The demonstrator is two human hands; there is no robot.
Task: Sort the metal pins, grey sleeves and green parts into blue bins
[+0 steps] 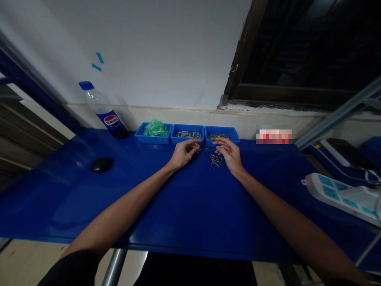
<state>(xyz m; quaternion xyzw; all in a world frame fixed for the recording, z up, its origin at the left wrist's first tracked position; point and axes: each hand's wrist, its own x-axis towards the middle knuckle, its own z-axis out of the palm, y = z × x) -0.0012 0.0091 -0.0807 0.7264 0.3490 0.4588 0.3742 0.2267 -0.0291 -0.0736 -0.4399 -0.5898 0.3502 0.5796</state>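
Note:
My left hand (185,154) is closed in a pinch just in front of the bins, with a small piece at its fingertips that I cannot make out. Facing it, my right hand (229,155) pinches what looks like a thin metal screw (212,149) pointing left. Small dark metal pieces (206,150) lie on the table between the hands. A loose pile of thin, brassy screws (216,161) is below them, beside my right hand. Behind my hands, the middle blue bin (175,139) holds short silver metal pieces, and the right blue bin (235,138) holds long thin screws.
The left blue bin (143,140) holds green plastic pieces. A cola bottle (111,119) and black mouse (101,164) stand to the left on the blue table (184,214). A blurred red-white item (275,136) and a power strip (333,192) are at right.

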